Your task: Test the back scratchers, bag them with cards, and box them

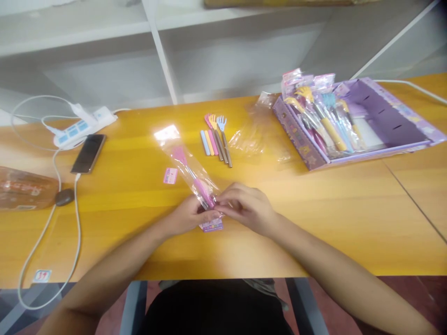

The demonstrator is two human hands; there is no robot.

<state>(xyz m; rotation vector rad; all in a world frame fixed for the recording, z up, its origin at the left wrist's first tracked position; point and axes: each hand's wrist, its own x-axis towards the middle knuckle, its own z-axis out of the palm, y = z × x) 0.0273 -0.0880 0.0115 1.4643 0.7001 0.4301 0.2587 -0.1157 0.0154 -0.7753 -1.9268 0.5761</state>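
Observation:
Near the table's front edge, a pink back scratcher lies slantwise in a clear plastic bag, its claw end pointing away from me. My left hand is closed round the lower end of the bagged scratcher. The fingers of my right hand pinch the same end of the bag from the other side. Below my fingers a purple printed card pokes out, partly hidden. Beyond the bag are several loose scratcher heads with metal rods and coloured handles, side by side. A small pink card lies to the left.
A purple display box with several bagged back scratchers stands at the right. Empty clear bags lie beside it. At the left are a phone, a power strip, white cables and an orange package.

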